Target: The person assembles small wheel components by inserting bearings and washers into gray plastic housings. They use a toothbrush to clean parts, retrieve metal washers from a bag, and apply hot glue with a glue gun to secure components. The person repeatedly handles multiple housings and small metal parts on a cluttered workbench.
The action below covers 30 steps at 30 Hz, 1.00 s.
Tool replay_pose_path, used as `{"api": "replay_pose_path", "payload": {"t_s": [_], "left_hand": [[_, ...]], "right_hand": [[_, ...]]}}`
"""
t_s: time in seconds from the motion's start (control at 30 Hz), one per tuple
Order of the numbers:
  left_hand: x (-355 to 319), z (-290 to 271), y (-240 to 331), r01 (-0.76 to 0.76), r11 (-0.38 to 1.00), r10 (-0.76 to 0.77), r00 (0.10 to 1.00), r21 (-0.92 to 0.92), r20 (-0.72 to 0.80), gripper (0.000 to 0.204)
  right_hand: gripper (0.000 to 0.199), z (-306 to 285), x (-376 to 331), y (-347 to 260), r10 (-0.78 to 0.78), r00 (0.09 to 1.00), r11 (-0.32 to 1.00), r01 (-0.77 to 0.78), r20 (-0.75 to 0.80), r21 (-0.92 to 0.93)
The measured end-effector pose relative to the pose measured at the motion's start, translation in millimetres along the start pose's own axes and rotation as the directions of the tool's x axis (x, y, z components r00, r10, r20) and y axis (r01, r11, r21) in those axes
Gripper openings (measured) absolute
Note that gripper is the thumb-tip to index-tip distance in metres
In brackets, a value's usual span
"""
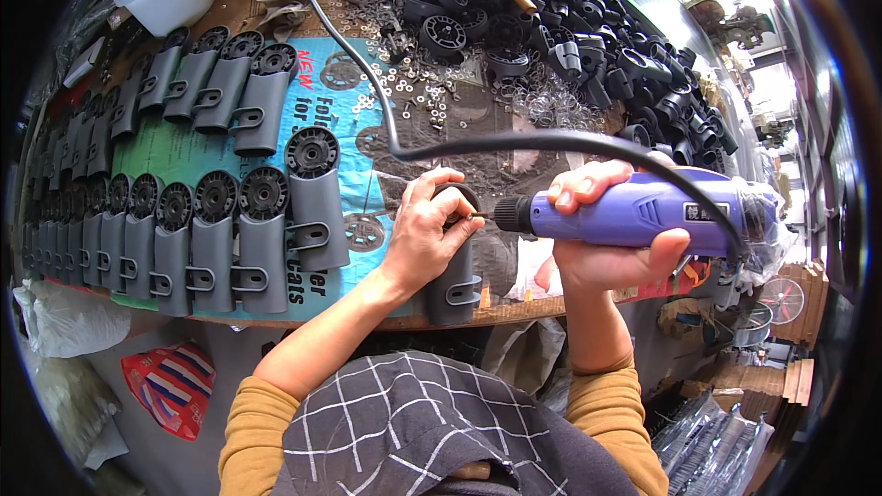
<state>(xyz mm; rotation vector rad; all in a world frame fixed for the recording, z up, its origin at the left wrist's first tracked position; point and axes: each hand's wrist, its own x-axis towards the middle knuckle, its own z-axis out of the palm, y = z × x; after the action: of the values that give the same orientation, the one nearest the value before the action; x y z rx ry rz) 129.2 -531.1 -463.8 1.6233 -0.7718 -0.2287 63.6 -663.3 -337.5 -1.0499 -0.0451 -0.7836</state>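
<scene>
Left hand [424,231] grip clamps grey wheel housing [452,287] at bench edge [528,310]; right hand [602,241] grip wraps purple driver [643,211].

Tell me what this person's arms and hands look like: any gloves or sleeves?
No gloves: both the left hand and the right hand are bare, with no rings or watch visible. The forearms are bare too. Mustard-yellow sleeves are pushed up towards the elbows on both arms. Over the lap lies a dark grey cloth with a white grid check, probably an apron.
</scene>
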Motion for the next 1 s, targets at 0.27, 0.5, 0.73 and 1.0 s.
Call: {"api": "replay_pose_path", "payload": {"t_s": [0.27, 0.5, 0.73, 1.0], "left_hand": [[0.1, 0.0, -1.1, 0.0, 1.0, 0.0, 1.0, 0.018, 0.007, 0.015], [-0.8, 3.2, -1.7, 0.006, 0.998, -0.007, 1.0, -0.06, -0.014, 0.015], [-1.9, 3.5, -5.1, -0.055, 0.993, 0.049, 0.997, -0.108, -0.058, 0.021], [-2.5, 7.6, -9.7, 0.005, 0.997, -0.012, 0.995, -0.074, -0.102, 0.023]], "right_hand": [[0.084, 2.0, -0.5, 2.9, -0.012, 1.0, 0.989, 0.011, -0.01, -0.145], [0.083, 3.2, -1.1, 0.0, -0.018, 0.997, 0.981, 0.034, 0.081, -0.193], [0.086, 9.0, -6.6, -3.2, 0.097, 0.987, 0.946, -0.05, 0.131, -0.32], [0.087, 15.0, -14.3, 3.2, 0.165, 0.969, 0.964, -0.118, 0.184, -0.239]]}}
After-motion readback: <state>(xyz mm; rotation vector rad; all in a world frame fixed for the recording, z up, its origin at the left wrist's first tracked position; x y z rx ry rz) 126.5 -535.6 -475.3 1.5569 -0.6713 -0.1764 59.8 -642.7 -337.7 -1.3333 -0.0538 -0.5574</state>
